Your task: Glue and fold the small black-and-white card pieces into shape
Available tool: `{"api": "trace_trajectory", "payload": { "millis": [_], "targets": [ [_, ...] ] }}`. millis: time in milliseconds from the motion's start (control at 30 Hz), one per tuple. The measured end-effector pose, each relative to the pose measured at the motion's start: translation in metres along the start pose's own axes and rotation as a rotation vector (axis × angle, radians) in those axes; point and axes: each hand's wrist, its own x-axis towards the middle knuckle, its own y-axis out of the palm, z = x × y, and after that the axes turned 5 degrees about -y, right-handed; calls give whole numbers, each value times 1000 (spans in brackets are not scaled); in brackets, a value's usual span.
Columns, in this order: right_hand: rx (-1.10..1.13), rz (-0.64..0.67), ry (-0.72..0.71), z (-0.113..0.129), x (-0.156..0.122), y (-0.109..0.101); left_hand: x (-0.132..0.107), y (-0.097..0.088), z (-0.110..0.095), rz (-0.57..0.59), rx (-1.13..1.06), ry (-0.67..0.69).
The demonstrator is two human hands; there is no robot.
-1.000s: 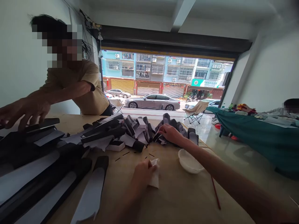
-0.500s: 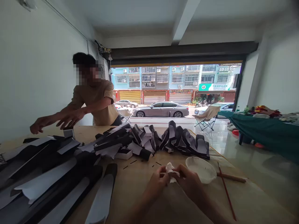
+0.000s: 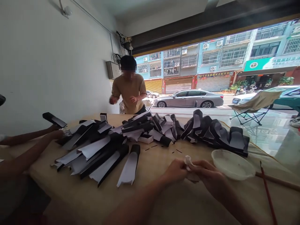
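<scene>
A crumpled white tissue [image 3: 188, 162] is pinched between both my hands above the near part of the table. My left hand [image 3: 176, 170] closes on it from the left, and my right hand [image 3: 207, 172] grips it from the right. Its lower end pokes out beneath the fingers. Just right of my right hand stands a pale translucent bowl [image 3: 234, 167]. Beyond my hands lie thin black strips [image 3: 179, 150] on the wood. One black-and-white folded piece [image 3: 129, 165] rests apart, left of my hands.
Black-and-white folded pieces lie heaped on the table [image 3: 154, 193], with another pile [image 3: 217, 134] at right. A red brush [image 3: 268, 190] crosses a wooden stick [image 3: 278, 179] by the bowl. A co-worker [image 3: 130, 90] stands opposite; another person's arms [image 3: 35, 147] reach in at left, holding a piece [image 3: 54, 119].
The view has swung left, bringing another person's arms into sight. The co-worker opposite has drawn back upright from leaning over the pile. My hands still hold the tissue.
</scene>
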Motion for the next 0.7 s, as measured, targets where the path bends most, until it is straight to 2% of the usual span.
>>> {"api": "trace_trajectory", "payload": {
  "millis": [133, 200, 267, 367, 500, 600, 700],
  "targets": [
    [-142, -54, 28, -13, -1, -12, -7, -14, -22, 3, 114, 49],
    [-258, -68, 53, -19, 0, -17, -7, -30, -34, -95, 203, 55],
    [-362, -53, 18, -25, 0, -18, -5, -50, -43, -216, 327, 30],
    [-466, 24, -76, -29, -2, -15, -1, -87, -48, -414, 561, 9],
    [-440, 62, -132, -20, 0, -14, -2, -147, -45, -677, 858, 3],
    [-384, 102, -132, -11, 3, -15, -8, -193, -43, -767, 1009, -20],
    [-358, 134, -107, -5, 5, -15, -13, -226, -44, -805, 1097, -31]
  ]
}}
